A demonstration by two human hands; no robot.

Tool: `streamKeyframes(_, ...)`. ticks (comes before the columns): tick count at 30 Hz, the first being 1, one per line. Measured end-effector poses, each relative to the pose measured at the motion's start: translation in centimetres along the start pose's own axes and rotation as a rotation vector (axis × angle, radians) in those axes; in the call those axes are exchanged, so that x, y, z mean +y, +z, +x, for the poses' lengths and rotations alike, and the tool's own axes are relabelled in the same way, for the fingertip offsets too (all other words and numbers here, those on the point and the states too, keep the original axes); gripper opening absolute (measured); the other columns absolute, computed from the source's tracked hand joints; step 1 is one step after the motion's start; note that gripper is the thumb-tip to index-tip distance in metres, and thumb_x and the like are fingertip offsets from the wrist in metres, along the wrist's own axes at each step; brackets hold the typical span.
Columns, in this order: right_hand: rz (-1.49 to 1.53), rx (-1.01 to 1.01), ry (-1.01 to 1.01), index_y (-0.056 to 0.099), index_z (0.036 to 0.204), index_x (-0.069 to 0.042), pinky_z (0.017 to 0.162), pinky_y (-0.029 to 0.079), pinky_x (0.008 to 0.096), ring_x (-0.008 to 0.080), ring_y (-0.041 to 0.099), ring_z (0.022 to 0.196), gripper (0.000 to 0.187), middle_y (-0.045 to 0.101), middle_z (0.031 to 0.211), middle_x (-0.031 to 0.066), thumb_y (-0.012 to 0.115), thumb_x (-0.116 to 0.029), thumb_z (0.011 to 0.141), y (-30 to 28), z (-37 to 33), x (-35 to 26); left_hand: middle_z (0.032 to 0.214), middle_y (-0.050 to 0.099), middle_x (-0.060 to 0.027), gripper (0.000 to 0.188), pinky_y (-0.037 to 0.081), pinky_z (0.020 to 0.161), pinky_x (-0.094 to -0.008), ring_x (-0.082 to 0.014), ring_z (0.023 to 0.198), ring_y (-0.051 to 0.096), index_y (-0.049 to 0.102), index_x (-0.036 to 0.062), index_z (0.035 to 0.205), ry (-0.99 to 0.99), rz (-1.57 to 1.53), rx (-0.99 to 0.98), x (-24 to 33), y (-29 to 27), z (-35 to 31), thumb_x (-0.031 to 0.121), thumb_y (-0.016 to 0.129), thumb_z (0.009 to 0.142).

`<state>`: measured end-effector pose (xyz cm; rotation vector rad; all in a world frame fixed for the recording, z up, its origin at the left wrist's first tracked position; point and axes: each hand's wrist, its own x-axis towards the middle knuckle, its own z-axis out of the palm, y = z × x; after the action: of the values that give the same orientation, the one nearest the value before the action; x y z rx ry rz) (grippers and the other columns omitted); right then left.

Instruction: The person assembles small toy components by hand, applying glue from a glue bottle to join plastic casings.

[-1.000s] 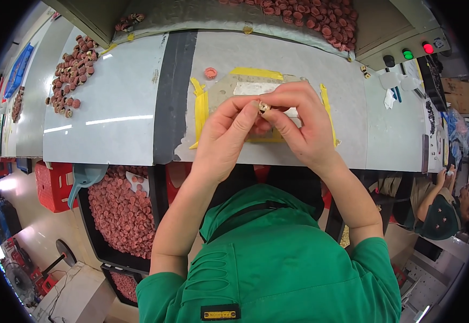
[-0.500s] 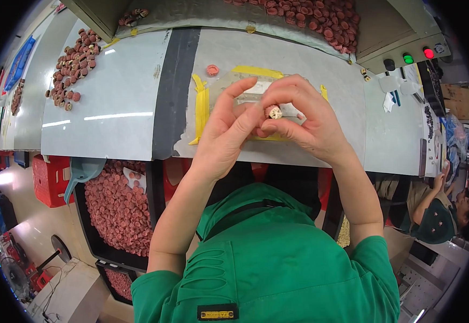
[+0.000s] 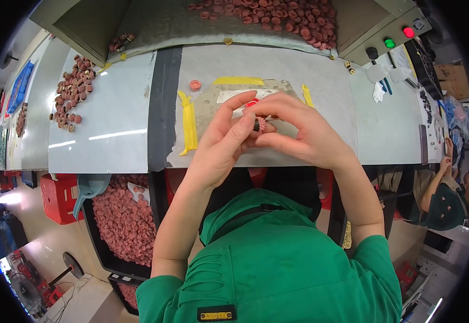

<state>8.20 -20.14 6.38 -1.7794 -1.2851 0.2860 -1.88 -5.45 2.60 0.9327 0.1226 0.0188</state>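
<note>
Over the middle of the worktop my two hands meet around a small ridged pink piece (image 3: pixel 262 125) with a dark part on its left side. My left hand (image 3: pixel 217 144) pinches it between thumb and fingers. At its right side, my right hand (image 3: pixel 311 133) is curled with thumb and forefinger close to the piece; something thin, perhaps a tool, shows between them. A small glossy red spot (image 3: pixel 252 102) shows just behind the fingers. Beyond my left hand, a lone pink cup-shaped piece (image 3: pixel 194 85) lies on the pale sheet.
Yellow tape (image 3: pixel 189 126) edges a patch under my hands. Pink cups (image 3: pixel 288 16) heap at the back; assembled pink-and-dark pieces (image 3: pixel 73 89) lie left. A black crate (image 3: pixel 105 258) of pink pieces stands below left. Lit buttons (image 3: pixel 389 42) are back right. A co-worker's sleeve (image 3: pixel 447 207) is far right.
The piece has turned: its pale speckled face pointed at me before, and now its ridged pink side and dark part show. My hands are slightly lower and left; the whole view has shifted.
</note>
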Motion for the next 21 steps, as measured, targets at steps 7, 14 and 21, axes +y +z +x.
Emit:
streamKeyframes(7,0.476,-0.013,0.220,0.060,0.109,-0.004,0.080,0.048,0.0295,0.0145,0.059,0.087,0.020,0.058,0.100,0.0054,0.053,-0.006,0.090,0.4,-1.2,0.8,0.103,0.061,-0.0085,0.047,0.048,0.081,-0.0277,-0.0140,0.089,0.061,0.034,0.0051,0.137,-0.007,-0.010,0.027,-1.1,0.1,0.1,0.029,0.048,0.100)
streamKeyframes(14,0.601,-0.035,0.226,0.058,0.104,-0.003,0.082,0.047,0.0274,0.0113,0.059,0.085,0.016,0.057,0.098,0.0046,0.051,-0.003,0.090,0.5,-1.6,1.6,0.098,0.062,-0.0075,0.044,0.048,0.080,-0.0267,-0.0126,0.087,0.059,0.035,0.0043,0.135,0.034,0.043,-0.028,-1.7,-0.2,0.5,0.023,0.051,0.099)
streamKeyframes(21,0.267,0.037,0.060,0.062,0.102,-0.002,0.086,0.046,0.0323,0.0220,0.058,0.094,0.015,0.060,0.102,0.0089,0.055,-0.004,0.089,-1.0,-2.8,3.3,0.097,0.062,-0.0053,0.036,0.048,0.081,-0.0259,-0.0112,0.086,0.058,0.046,0.0028,0.127,0.034,0.389,0.074,0.4,0.2,-1.2,0.008,0.056,0.093)
